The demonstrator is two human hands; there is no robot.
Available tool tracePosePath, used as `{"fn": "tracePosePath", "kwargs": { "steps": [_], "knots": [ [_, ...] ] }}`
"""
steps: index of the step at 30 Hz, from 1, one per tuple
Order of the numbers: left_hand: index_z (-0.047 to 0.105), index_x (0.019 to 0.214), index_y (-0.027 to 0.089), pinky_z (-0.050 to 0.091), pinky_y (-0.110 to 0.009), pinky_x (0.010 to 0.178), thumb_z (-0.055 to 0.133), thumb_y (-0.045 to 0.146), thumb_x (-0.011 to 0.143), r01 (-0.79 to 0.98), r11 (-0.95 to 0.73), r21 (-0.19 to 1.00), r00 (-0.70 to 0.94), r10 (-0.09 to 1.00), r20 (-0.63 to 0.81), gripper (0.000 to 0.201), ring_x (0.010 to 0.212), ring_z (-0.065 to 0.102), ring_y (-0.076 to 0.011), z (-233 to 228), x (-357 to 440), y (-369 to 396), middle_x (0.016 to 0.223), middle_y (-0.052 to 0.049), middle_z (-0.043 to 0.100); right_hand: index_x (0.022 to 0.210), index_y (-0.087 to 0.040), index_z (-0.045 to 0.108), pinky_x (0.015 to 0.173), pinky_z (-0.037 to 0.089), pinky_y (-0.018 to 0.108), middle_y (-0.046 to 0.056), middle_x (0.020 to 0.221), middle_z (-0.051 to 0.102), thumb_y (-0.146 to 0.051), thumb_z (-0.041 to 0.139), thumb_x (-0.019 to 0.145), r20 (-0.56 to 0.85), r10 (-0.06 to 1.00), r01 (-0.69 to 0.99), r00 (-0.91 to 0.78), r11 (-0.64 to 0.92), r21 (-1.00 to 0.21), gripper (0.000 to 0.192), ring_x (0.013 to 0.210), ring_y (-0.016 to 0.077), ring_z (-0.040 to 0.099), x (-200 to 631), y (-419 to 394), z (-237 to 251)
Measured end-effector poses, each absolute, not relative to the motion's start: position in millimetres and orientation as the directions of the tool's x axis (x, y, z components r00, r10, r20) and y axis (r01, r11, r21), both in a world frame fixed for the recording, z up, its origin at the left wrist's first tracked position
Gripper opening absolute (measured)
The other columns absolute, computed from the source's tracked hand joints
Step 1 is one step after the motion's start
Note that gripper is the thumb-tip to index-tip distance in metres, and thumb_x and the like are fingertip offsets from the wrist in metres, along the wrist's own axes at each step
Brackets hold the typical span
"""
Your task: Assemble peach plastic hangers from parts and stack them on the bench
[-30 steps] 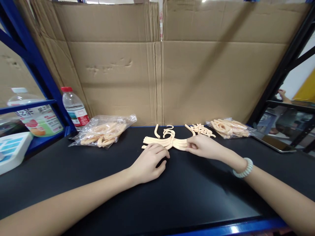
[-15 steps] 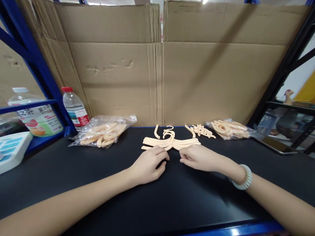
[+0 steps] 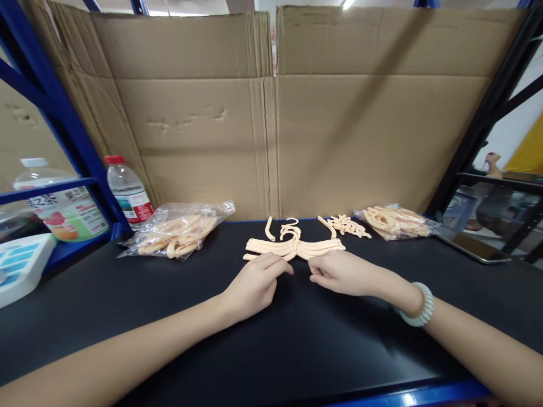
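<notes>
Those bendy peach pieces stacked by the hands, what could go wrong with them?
The stack of curved pieces is loose and fanned, and both the left hand and right hand sit right at its near edge, so a nudge might scatter it. The small loose hooks behind could get knocked into the scattered bits and mixed up. The water bottle stands beside the bagged pieces; it might tip onto them.

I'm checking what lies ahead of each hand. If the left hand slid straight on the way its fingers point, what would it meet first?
Most likely the stack of cream plastic hangers: the left hand points up and to the right, its fingertips at the stack's near edge. Whether they already touch it is unclear.
</notes>
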State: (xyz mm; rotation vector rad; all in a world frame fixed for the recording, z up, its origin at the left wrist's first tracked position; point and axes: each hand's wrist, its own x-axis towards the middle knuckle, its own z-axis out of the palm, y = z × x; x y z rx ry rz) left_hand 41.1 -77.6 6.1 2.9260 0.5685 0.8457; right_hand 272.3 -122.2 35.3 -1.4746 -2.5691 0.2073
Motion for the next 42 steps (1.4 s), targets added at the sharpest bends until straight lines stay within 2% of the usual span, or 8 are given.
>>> {"fn": "tracePosePath", "kwargs": {
  "steps": [7, 12, 17, 23, 27, 32, 38, 42],
  "knots": [
    [0.061, 0.09, 0.02, 0.044, -0.033, 0.078, 0.034, -0.005, 0.075, 0.389, -0.921, 0.02, 0.726, 0.32, 0.608, 0.039, 0.083, 0.054, -0.019, 16, 31, -55, 0.089, -0.003, 0.069, 0.066, -0.017, 0.049, 0.052, 0.026, 0.023, -0.003, 0.059, 0.05, -0.022, 0.054, 0.085, 0.081, 0.859, 0.828, -0.506, 0.51, -0.235, 0.02, 0.053, 0.0091, 0.041, 272, -121, 36],
    [0.062, 0.098, 0.018, 0.045, -0.038, 0.084, 0.035, 0.007, 0.082, 0.597, -0.76, 0.257, 0.558, 0.624, 0.546, 0.033, 0.087, 0.058, -0.0203, 18, 12, -10, 0.093, -0.006, 0.067, 0.066, -0.017, 0.051, 0.051, 0.03, 0.022, -0.004, 0.057, 0.047, -0.024, 0.053, 0.085, 0.177, 0.836, 0.765, -0.52, 0.548, -0.339, 0.021, 0.052, 0.009, 0.042, 282, -108, 36],
    [0.051, 0.128, 0.017, 0.038, -0.044, 0.102, 0.032, 0.037, 0.095, 0.596, -0.734, 0.326, 0.613, 0.678, 0.405, 0.044, 0.121, 0.05, -0.0241, 14, 4, 17, 0.131, -0.01, 0.057, 0.082, -0.016, 0.06, 0.053, 0.038, 0.022, -0.001, 0.063, 0.059, -0.023, 0.049, 0.086, 0.257, 0.872, 0.818, -0.417, 0.483, -0.313, 0.014, 0.056, 0.0112, 0.052, 302, -72, 40],
    [0.039, 0.141, 0.03, 0.021, -0.052, 0.112, 0.018, 0.047, 0.098, 0.572, -0.732, 0.37, 0.706, 0.669, 0.231, 0.051, 0.138, 0.033, -0.0242, 10, 5, 19, 0.146, -0.002, 0.044, 0.094, -0.014, 0.067, 0.066, 0.044, 0.026, 0.006, 0.077, 0.069, -0.012, 0.052, 0.08, 0.266, 0.884, 0.885, -0.384, 0.434, -0.168, 0.02, 0.068, 0.0155, 0.061, 310, -12, 43],
    [0.038, 0.141, 0.033, 0.019, -0.053, 0.112, 0.015, 0.048, 0.098, 0.557, -0.728, 0.4, 0.717, 0.665, 0.209, 0.051, 0.137, 0.035, -0.0233, 8, 4, 22, 0.145, 0.0, 0.046, 0.099, -0.018, 0.07, 0.074, 0.044, 0.029, 0.01, 0.096, 0.071, -0.007, 0.054, 0.078, 0.242, 0.882, 0.9, -0.405, 0.431, -0.064, 0.028, 0.087, 0.0204, 0.063, 296, 17, 45],
    [0.043, 0.139, 0.027, 0.034, -0.039, 0.108, 0.014, 0.049, 0.097, 0.556, -0.707, 0.437, 0.665, 0.694, 0.277, 0.055, 0.128, 0.048, -0.0212, 8, 3, 24, 0.141, -0.001, 0.051, 0.096, -0.02, 0.073, 0.073, 0.044, 0.028, 0.01, 0.098, 0.072, -0.009, 0.056, 0.08, 0.229, 0.879, 0.9, -0.419, 0.434, -0.021, 0.026, 0.091, 0.0214, 0.063, 276, 34, 44],
    [0.058, 0.124, 0.02, 0.041, -0.037, 0.102, 0.017, 0.047, 0.096, 0.606, -0.649, 0.46, 0.544, 0.76, 0.355, 0.056, 0.116, 0.056, -0.0222, 7, 3, 28, 0.124, -0.006, 0.063, 0.075, -0.018, 0.074, 0.066, 0.043, 0.026, 0.008, 0.083, 0.072, -0.006, 0.062, 0.072, 0.291, 0.874, 0.9, -0.389, 0.428, -0.082, 0.017, 0.078, 0.0194, 0.064, 273, 42, 37],
    [0.068, 0.107, 0.013, 0.042, -0.035, 0.099, 0.022, 0.039, 0.095, 0.66, -0.593, 0.461, 0.438, 0.803, 0.406, 0.054, 0.107, 0.06, -0.023, 6, 2, 32, 0.109, -0.011, 0.066, 0.078, -0.018, 0.073, 0.067, 0.044, 0.025, 0.006, 0.08, 0.071, -0.012, 0.061, 0.075, 0.429, 0.851, 0.885, -0.303, 0.419, -0.205, 0.014, 0.072, 0.0168, 0.063, 282, 41, 34]
  ]
}}
